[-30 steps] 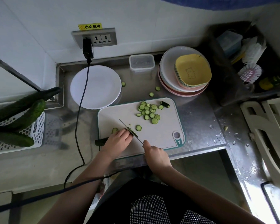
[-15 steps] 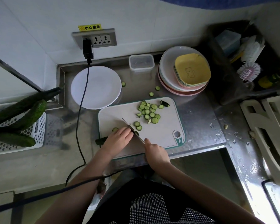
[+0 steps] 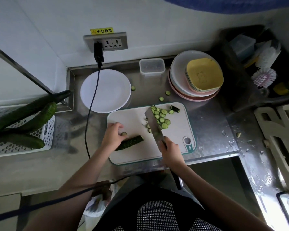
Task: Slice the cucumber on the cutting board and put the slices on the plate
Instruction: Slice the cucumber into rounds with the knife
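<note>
A: How far along, going left to right?

B: The plate (image 3: 105, 90), at eleven o'clock from the board (image 3: 135, 152), holds no slices, so by my reading no plating has been done.

A: And the cucumber?

B: An uncut stub (image 3: 129, 142) lies on the board's left part. The left hand (image 3: 113, 135) curls its grip over the stub's near end. One loose slice (image 3: 124, 133) sits by its fingers.

A: What's cut?

B: A heap of slices (image 3: 160, 118) lies at the board's one o'clock corner, with the end piece (image 3: 174, 108) beside it. The knife (image 3: 153, 125), its handle closed in the right hand's (image 3: 171, 150) grip, lies across that heap. Three strays (image 3: 161, 98) sit on the surface past the board.

A: So what's left?

B: I'd judge slicing mostly done; the stub and all the plating remain.
</note>
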Motion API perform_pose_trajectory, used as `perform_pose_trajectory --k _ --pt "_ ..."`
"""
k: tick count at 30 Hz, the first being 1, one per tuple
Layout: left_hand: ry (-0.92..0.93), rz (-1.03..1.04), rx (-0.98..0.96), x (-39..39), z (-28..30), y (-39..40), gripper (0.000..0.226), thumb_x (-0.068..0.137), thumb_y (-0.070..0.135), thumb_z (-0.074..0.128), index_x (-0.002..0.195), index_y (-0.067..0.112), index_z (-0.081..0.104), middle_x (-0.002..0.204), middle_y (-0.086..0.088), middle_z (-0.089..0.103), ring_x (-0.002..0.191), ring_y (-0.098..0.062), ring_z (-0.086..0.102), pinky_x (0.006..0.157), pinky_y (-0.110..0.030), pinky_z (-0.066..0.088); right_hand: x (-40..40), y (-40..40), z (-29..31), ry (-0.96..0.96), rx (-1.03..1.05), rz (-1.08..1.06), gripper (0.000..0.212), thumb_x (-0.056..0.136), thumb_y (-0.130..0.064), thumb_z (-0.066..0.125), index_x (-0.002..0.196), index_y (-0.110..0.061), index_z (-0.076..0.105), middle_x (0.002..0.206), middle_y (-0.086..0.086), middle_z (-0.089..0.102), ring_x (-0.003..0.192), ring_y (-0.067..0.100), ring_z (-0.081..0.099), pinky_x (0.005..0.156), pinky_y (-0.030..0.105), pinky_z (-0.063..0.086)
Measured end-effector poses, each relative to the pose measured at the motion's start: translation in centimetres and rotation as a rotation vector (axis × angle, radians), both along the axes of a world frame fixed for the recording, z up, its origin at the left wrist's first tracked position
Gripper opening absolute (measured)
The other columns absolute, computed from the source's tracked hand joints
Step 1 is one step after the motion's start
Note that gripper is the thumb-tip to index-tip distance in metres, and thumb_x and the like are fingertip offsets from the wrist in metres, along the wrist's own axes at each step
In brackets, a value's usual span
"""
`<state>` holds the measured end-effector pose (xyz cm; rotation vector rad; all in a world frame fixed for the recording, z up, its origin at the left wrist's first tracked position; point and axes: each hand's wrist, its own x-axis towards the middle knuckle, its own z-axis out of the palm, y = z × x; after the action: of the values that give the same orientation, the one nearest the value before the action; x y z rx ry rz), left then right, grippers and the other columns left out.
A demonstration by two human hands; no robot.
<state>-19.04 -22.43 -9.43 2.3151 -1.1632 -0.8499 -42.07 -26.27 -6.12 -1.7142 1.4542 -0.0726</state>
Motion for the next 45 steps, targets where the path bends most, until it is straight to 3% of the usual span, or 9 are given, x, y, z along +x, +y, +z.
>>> perform_pose_trajectory --k 8,14,18,24,31,34,38,42,45 --pt "-0.139 -0.197 0.066 0.2 0.1 -0.6 0.014 0.078 0.011 0.071 0.087 0.011 0.061 0.084 0.002 0.054 0.073 -0.014 0.052 0.051 -0.011 0.029 -1.2 -0.8 -0.2 -0.001 0.019 -0.111 0.024 0.098 -0.024 0.042 0.088 -0.004 0.050 0.073 0.011 0.058 0.064 0.024 0.049 0.056 0.033 0.034" --pt "-0.153 -0.210 0.057 -0.4 0.6 -2.1 0.008 0.079 0.010 0.067 0.086 0.011 0.064 0.083 -0.001 0.062 0.072 -0.016 0.055 0.054 -0.020 0.034 -1.6 -1.2 -0.2 -0.024 0.040 -0.136 0.023 0.097 -0.026 0.044 0.088 -0.007 0.052 0.069 0.006 0.056 0.065 0.026 0.052 0.059 0.036 0.043" --pt "0.012 -0.124 0.016 -1.4 0.2 -4.0 0.015 0.074 0.002 0.068 0.087 0.009 0.066 0.088 -0.007 0.065 0.078 -0.020 0.059 0.065 -0.023 0.046 -1.8 -1.7 0.2 -0.035 0.045 -0.166 0.024 0.097 -0.026 0.043 0.089 -0.006 0.052 0.064 0.005 0.052 0.061 0.026 0.052 0.057 0.038 0.047" --pt "-0.051 -0.338 0.114 0.9 -0.4 -3.0 0.036 0.070 0.006 0.077 0.101 0.011 0.061 0.104 -0.002 0.050 0.093 -0.017 0.056 0.088 -0.029 0.048 -2.8 -2.3 -0.1 -0.047 0.052 -0.190 0.023 0.098 -0.027 0.041 0.089 -0.008 0.050 0.066 0.008 0.052 0.057 0.023 0.051 0.052 0.036 0.045" --pt "-0.175 -0.502 0.134 0.8 0.7 -2.9 0.012 0.077 0.000 0.064 0.084 0.009 0.062 0.085 0.003 0.048 0.074 -0.016 0.050 0.062 -0.023 0.038 -2.8 -2.3 0.0 -0.049 0.068 -0.164 0.025 0.097 -0.026 0.043 0.087 -0.005 0.051 0.062 0.006 0.050 0.055 0.023 0.049 0.053 0.035 0.044" --pt "-0.173 -0.504 0.188 0.7 0.8 -3.0 0.016 0.077 0.001 0.063 0.078 0.016 0.058 0.075 0.007 0.049 0.072 -0.016 0.052 0.052 -0.017 0.032 -2.6 -2.4 0.0 -0.042 0.073 -0.148 0.024 0.098 -0.026 0.042 0.089 -0.005 0.051 0.064 0.005 0.050 0.056 0.023 0.049 0.052 0.032 0.041" --pt "-0.094 -0.442 0.228 0.5 1.3 -3.2 0.015 0.074 0.004 0.069 0.079 0.015 0.060 0.075 0.005 0.058 0.071 -0.015 0.057 0.056 -0.019 0.040 -2.7 -2.5 0.3 -0.039 0.063 -0.129 0.024 0.098 -0.026 0.041 0.093 -0.005 0.052 0.066 0.006 0.052 0.056 0.021 0.049 0.050 0.032 0.041" --pt "0.069 -0.258 0.050 -1.7 2.3 -5.0 0.018 0.071 0.010 0.076 0.085 0.011 0.064 0.080 0.001 0.063 0.073 -0.016 0.060 0.059 -0.018 0.044 -2.9 -2.6 0.6 -0.054 0.031 -0.142 0.025 0.098 -0.025 0.041 0.091 -0.003 0.052 0.067 0.005 0.047 0.056 0.023 0.048 0.056 0.044 0.050" --pt "0.134 -0.269 0.003 -4.4 2.4 -7.0 0.032 0.069 0.011 0.080 0.098 0.015 0.065 0.093 0.003 0.065 0.083 -0.013 0.061 0.072 -0.020 0.046 -3.2 -2.8 0.7 -0.052 -0.006 -0.133 0.023 0.099 -0.024 0.040 0.087 -0.007 0.049 0.065 0.005 0.047 0.053 0.021 0.046 0.051 0.042 0.045"
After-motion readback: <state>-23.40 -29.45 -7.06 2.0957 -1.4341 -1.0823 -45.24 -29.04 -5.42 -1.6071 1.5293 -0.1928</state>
